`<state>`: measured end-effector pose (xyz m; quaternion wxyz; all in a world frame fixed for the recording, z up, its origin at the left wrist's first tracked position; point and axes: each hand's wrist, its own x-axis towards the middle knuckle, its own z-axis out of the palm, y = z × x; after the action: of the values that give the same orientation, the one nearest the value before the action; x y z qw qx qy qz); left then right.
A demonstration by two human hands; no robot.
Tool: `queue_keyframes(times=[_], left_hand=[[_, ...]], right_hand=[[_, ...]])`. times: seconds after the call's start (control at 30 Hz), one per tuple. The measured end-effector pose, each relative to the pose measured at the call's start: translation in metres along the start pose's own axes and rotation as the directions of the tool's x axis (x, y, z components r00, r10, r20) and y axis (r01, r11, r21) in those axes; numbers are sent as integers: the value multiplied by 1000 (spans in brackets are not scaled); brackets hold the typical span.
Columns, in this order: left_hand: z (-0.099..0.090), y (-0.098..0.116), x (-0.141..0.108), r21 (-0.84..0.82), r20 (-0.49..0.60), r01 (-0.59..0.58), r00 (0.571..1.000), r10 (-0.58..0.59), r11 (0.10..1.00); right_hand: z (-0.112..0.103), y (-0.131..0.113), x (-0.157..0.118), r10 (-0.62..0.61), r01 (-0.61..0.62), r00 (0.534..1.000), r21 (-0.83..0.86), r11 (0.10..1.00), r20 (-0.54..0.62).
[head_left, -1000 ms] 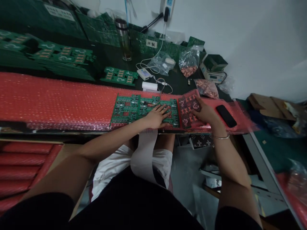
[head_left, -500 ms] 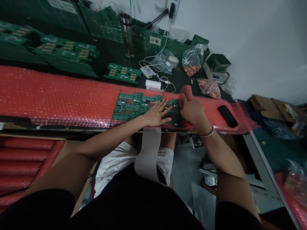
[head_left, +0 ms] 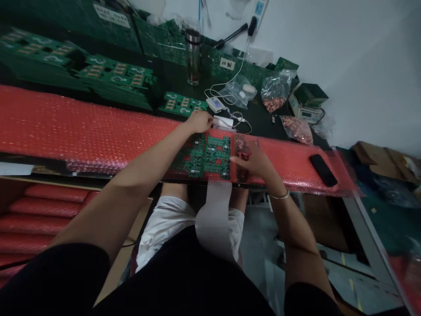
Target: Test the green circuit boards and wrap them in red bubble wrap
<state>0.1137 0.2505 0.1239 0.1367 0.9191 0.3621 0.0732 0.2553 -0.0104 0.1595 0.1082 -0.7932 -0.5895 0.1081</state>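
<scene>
A green circuit-board panel (head_left: 217,154), crowded with small parts, lies on the red bubble wrap (head_left: 131,138). My left hand (head_left: 199,122) is at the panel's far edge, fingers bent and pressed together beside a white block (head_left: 223,121); what they pinch, if anything, is hidden. My left forearm covers the panel's left part. At the right end, my right hand (head_left: 258,163) rests with thumb and fingers apart over a dark, reddish patterned strip (head_left: 241,170) that looks like wrap-covered board. It is slightly blurred.
A black phone (head_left: 323,170) lies on the wrap to the right. Stacked green boards (head_left: 118,81), a glass flask (head_left: 193,57), bags of copper-coloured parts (head_left: 296,129) and a small scale (head_left: 305,114) stand behind. A white cable (head_left: 226,83) trails there. Red wrapped rolls (head_left: 42,215) lie lower left.
My left hand has lifted off the panel's middle and moved to its far edge. My right hand has moved a little left and opened, and the raised roll of red wrap now lies flatter.
</scene>
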Motion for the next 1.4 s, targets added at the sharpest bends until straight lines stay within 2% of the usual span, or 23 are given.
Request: queue_keyframes(times=[0.07,0.13,0.17,0.2,0.23,0.27,0.3,0.33,0.37,0.47,0.53,0.6,0.7,0.83,0.9,0.97,1.07,1.13,1.27,1.4], left_hand=[[-8,-9,7,-28,-114,138,984,-140,990],[-14,-8,2,-26,-282,235,931,-233,972],[-14,-2,-7,-17,-334,219,918,-212,976],[-12,9,-21,-4,-352,158,924,-150,987],[-7,23,-39,10,-323,45,946,-39,999],[0,39,-59,17,-241,-94,966,95,995],[9,58,-80,13,-128,-213,969,213,977],[19,75,-100,-1,-4,-304,953,304,953],[29,92,-117,-15,95,-363,927,363,932],[50,122,-145,-1,120,-319,941,317,948],[53,125,-143,-5,115,-309,944,308,951],[52,120,-134,-22,134,-341,931,341,940],[51,103,-122,-29,134,-353,926,354,935],[56,80,-123,11,143,-313,940,309,950],[57,70,-128,34,148,-297,946,289,954],[55,63,-134,49,147,-275,953,266,960],[51,56,-141,53,155,-270,953,259,961],[49,53,-145,56,154,-271,953,260,961],[50,52,-147,64,141,-276,954,265,959],[52,48,-149,20,130,-289,950,285,957]], right_hand=[[-7,28,-6,145,-141,986,50,989,-86],[-10,51,-12,269,-264,959,69,962,-84],[-10,59,-14,305,-300,951,92,950,-53],[-8,66,-15,329,-325,944,128,937,-5],[-5,71,-15,344,-347,938,172,922,51],[-2,75,-15,355,-369,929,217,904,103],[1,77,-15,365,-392,920,262,882,146],[4,78,-14,374,-412,910,307,858,176],[6,78,-13,384,-429,903,350,833,194],[4,76,-12,398,-460,888,477,749,231],[-1,73,-12,361,-444,895,583,680,260],[-10,70,-12,316,-397,916,671,626,248],[-24,69,-14,312,-348,933,681,645,181],[-36,74,-17,300,-322,942,664,674,152],[-38,77,-18,285,-318,946,617,720,155],[-40,78,-17,272,-295,955,499,815,120],[-44,72,-12,223,-229,973,228,946,54],[-48,62,-7,191,-193,980,27,981,52],[-54,23,7,163,-120,980,-322,939,110],[-50,-34,17,152,-79,982,-485,871,113]])
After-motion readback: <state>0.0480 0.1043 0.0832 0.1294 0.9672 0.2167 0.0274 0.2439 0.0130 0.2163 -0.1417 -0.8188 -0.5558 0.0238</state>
